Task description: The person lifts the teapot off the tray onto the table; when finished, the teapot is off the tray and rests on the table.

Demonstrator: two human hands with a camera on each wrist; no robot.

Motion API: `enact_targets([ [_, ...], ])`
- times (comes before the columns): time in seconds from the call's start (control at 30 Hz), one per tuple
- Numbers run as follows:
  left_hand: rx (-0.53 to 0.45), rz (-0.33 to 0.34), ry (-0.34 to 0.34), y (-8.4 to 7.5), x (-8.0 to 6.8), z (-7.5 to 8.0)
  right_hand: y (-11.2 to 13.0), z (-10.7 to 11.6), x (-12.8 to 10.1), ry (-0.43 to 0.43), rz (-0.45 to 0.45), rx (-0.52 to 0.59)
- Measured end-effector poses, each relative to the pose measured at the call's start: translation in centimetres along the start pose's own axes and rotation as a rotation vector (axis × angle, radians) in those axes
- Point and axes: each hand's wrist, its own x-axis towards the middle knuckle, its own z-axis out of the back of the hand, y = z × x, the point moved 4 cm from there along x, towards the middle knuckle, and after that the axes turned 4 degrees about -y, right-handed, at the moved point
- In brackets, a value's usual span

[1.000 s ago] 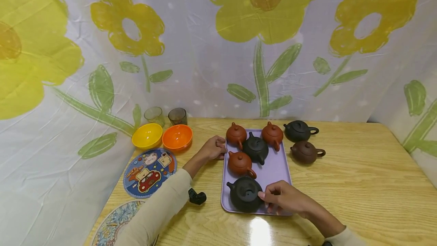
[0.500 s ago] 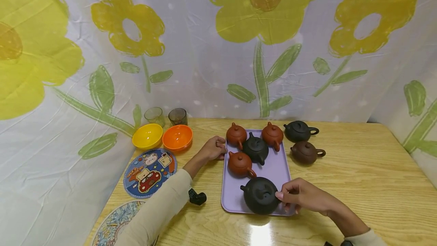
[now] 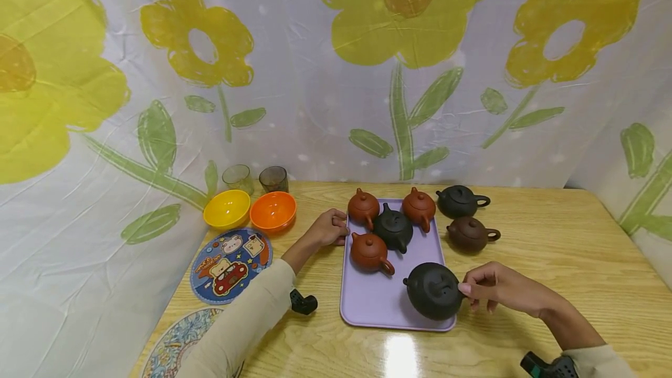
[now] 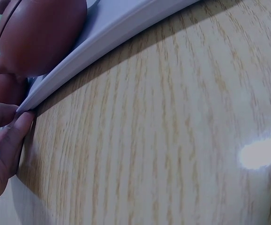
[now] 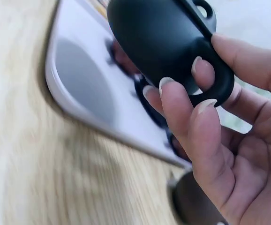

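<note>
My right hand (image 3: 509, 289) holds a black teapot (image 3: 433, 291) by its handle, thumb on top and a finger through the loop in the right wrist view. The teapot (image 5: 159, 42) hangs above the near right corner of the lilac tray (image 3: 367, 302), its shadow on the tray floor. At the tray's far left edge, my left hand (image 3: 326, 228) pinches the rim between thumb and fingers, as the left wrist view shows. On the tray sit three reddish-brown teapots, one at front left (image 3: 369, 251), and another black teapot (image 3: 393, 230) between them.
Right of the tray stand a black teapot (image 3: 459, 201) and a dark brown teapot (image 3: 469, 234). To the left are a yellow bowl (image 3: 227, 209), an orange bowl (image 3: 273, 212), two glasses, a blue cartoon mat (image 3: 231, 265) and a patterned round mat (image 3: 175, 343). A flowered cloth hangs behind.
My right hand has lifted the black teapot from the tray's near left part and carried it right, to over the near right corner. My left hand has stayed on the rim.
</note>
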Motion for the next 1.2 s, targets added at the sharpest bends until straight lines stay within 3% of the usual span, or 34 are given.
enact_targets([
  [0.43, 0.02, -0.007, 0.005, 0.0, 0.0, 0.1, -2.8, 4.6, -1.6, 0.016, 0.008, -0.033],
  [0.73, 0.009, 0.0, 0.013, 0.2, 0.1, 0.1, -5.0, 7.1, -2.3, 0.031, -0.038, -0.007],
  [1.2, -0.006, 0.009, 0.002, 0.1, 0.0, 0.0, -6.6, 8.7, -2.7, 0.037, -0.089, 0.002],
])
